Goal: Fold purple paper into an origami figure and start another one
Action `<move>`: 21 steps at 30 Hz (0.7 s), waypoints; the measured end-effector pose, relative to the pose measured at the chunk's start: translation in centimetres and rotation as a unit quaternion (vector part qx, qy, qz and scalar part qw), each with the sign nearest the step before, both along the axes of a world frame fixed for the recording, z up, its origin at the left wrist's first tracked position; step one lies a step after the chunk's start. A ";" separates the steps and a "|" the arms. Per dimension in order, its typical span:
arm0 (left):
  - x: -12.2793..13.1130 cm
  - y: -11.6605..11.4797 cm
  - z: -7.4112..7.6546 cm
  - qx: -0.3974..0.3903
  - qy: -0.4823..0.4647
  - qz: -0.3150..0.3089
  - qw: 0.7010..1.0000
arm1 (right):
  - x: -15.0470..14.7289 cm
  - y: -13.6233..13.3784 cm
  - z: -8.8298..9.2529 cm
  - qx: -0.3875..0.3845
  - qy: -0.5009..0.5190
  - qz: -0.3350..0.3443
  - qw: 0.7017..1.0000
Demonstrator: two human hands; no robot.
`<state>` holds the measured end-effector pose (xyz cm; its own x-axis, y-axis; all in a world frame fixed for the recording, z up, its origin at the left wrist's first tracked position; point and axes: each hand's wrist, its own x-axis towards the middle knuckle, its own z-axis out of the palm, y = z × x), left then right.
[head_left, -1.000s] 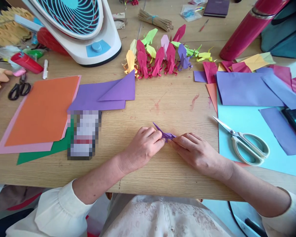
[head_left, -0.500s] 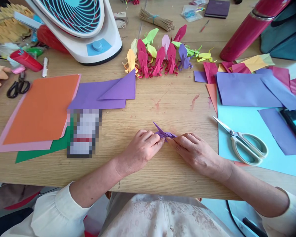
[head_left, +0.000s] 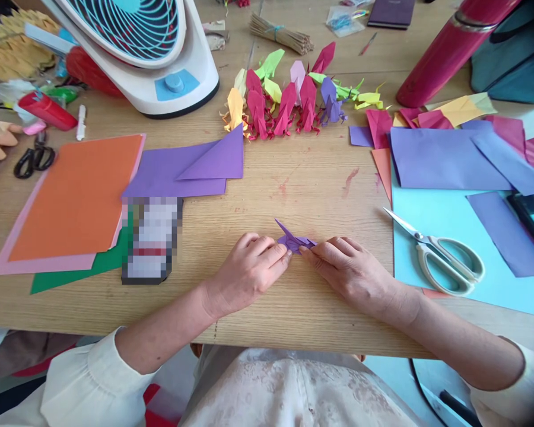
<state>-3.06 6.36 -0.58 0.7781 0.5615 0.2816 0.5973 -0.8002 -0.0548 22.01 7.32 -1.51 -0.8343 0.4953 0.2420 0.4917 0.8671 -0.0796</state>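
Observation:
A small purple folded paper piece point(head_left: 293, 240) lies on the wooden table point(head_left: 311, 184), one pointed tip sticking up to the left. My left hand point(head_left: 249, 273) pinches its left side with curled fingers. My right hand point(head_left: 351, 273) presses its fingertips on the right side of the paper. Both hands rest on the tabletop near the front edge.
A row of folded paper figures point(head_left: 293, 98) stands further back. Orange, pink and green sheets point(head_left: 75, 196) lie left, a purple sheet point(head_left: 191, 169) in the middle, purple and light blue sheets point(head_left: 449, 160) right. White scissors point(head_left: 445, 258), black scissors point(head_left: 33, 157), a fan point(head_left: 146, 47) and a red bottle point(head_left: 449, 50) sit around.
My left hand has slid slightly back along the purple piece, showing a little more of it. The right hand stays on its other end.

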 end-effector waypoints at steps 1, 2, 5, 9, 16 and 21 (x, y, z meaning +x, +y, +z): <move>0.0 0.0 0.0 -0.003 0.006 0.003 1.000 | 0.0 0.0 0.0 0.002 -0.003 -0.001 1.000; 0.1 0.0 0.1 -0.009 0.009 0.007 1.000 | -0.1 0.0 0.0 0.006 -0.005 -0.002 1.000; 0.3 0.1 0.1 -0.025 0.003 0.013 1.000 | -0.2 -0.1 0.1 0.017 -0.010 0.000 1.000; 0.6 0.1 0.0 -0.008 0.001 0.008 1.000 | -0.4 -0.1 0.2 0.029 -0.007 0.001 1.000; 0.8 -0.1 0.2 0.023 0.038 -0.004 0.999 | -0.4 -0.1 0.3 0.013 -0.002 0.001 1.000; 1.1 0.4 0.4 0.005 0.041 -0.011 0.999 | -0.3 0.0 0.1 -0.020 0.010 -0.018 1.000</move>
<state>-1.93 6.72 -0.17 0.8103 0.5422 0.2224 0.5736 -0.8116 -0.1107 21.67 7.34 -1.37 -0.8112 0.5346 0.2371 0.5205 0.8448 -0.1242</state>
